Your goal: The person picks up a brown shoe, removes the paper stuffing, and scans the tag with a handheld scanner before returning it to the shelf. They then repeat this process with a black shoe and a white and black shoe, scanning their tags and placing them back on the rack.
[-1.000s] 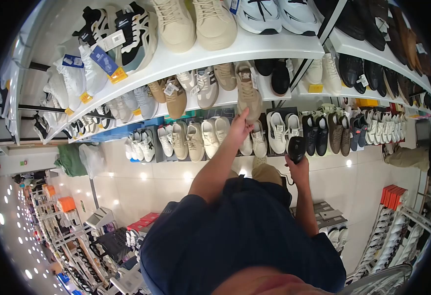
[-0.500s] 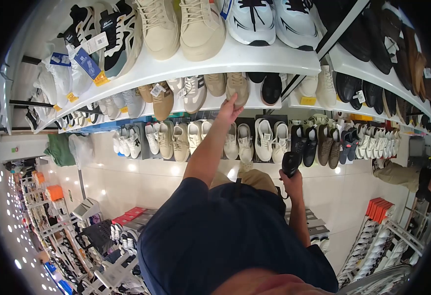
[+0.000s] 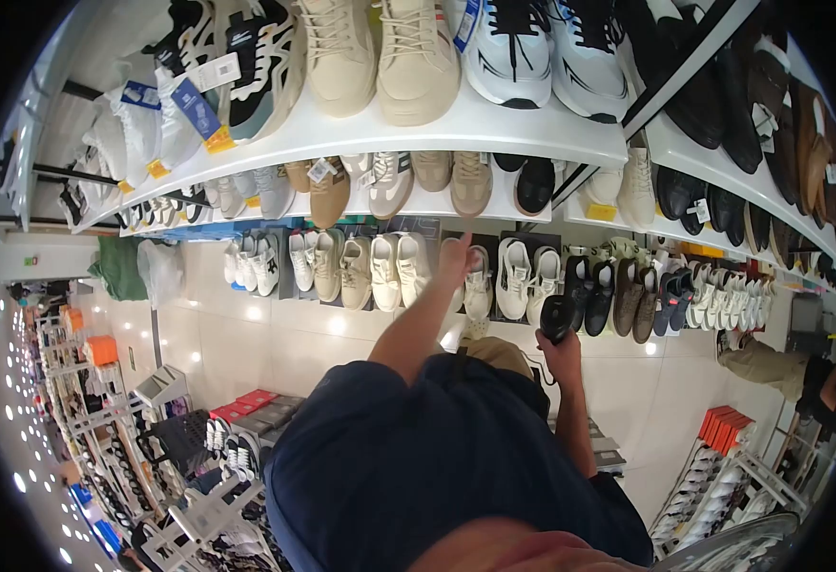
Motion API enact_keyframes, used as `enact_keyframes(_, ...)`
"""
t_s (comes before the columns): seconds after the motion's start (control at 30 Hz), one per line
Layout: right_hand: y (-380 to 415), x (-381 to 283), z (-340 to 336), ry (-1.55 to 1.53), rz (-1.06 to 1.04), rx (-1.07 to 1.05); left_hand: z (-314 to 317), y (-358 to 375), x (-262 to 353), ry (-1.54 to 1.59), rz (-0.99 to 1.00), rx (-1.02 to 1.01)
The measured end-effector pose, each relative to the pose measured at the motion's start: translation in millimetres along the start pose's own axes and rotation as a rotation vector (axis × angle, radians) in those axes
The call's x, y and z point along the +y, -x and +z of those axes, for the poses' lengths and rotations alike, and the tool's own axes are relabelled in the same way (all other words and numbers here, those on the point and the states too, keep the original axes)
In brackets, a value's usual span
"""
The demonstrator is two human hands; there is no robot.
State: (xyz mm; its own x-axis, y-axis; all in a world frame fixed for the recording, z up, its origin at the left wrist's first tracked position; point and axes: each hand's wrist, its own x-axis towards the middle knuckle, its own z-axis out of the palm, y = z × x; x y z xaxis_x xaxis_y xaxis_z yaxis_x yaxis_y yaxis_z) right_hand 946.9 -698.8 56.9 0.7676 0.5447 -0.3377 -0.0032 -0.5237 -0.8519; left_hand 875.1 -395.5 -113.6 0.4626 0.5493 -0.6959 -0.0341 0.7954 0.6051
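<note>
My left hand (image 3: 456,262) is just below the middle shelf, in front of the lower row of shoes. Its fingers are slightly blurred but look stretched out, with nothing held in them. Above it, a beige sneaker (image 3: 472,184) stands toe-out at the shelf edge, apart from the hand. A black handheld scanner (image 3: 557,318) is gripped in my right hand (image 3: 562,355), lower and to the right. Cream sneakers (image 3: 477,284) in the lower row are partly hidden behind my left hand.
The upper white shelf (image 3: 370,143) carries large beige and light-blue sneakers near my head. Dark shoes (image 3: 633,296) stand at the lower right. Another person (image 3: 771,362) is at the far right. Shoe racks (image 3: 117,429) stand behind on the left.
My left hand has let go of the beige sneaker's toe and dropped down below the shelf. The right hand still holds the scanner, nearly unmoved. The view has shifted slightly.
</note>
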Motion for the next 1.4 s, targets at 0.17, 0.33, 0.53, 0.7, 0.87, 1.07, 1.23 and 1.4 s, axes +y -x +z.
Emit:
enact_keyframes(0.17,-13.3,-1.4,2.1,0.071,0.026,-0.143,-71.7,111.3,-65.5,0.023,-0.14,0.118)
enact_keyframes(0.33,-21.7,-35.8,20.5,0.145,-0.115,-0.158,-175.0,156.2,-77.0,-1.128,0.505,-0.23)
enact_keyframes(0.53,-10.2,-93.9,68.8,0.19,-0.18,-0.294,-169.7,177.7,-10.4,-0.114,0.023,0.247)
enact_keyframes(0.7,25.1,-130.1,131.5,0.129,-0.394,-0.352,-169.1,203.9,27.9,-0.101,0.174,0.237)
enact_keyframes(0.87,75.2,-155.2,207.7,0.238,-0.425,-0.494,-220.0,275.1,62.3,-0.366,0.353,0.084)
enact_keyframes(1.07,165.8,-184.6,307.2,0.361,-0.341,-0.685,-366.2,357.2,56.6,-0.487,0.561,0.247)
enact_keyframes(1.23,218.8,-178.4,395.5,0.475,-0.481,-0.942,-506.3,435.0,61.1,-0.456,0.517,0.53)
enact_keyframes(1.4,256.1,-207.7,461.0,0.64,-0.59,-1.132,-609.8,479.6,57.6,-0.317,0.534,0.865)
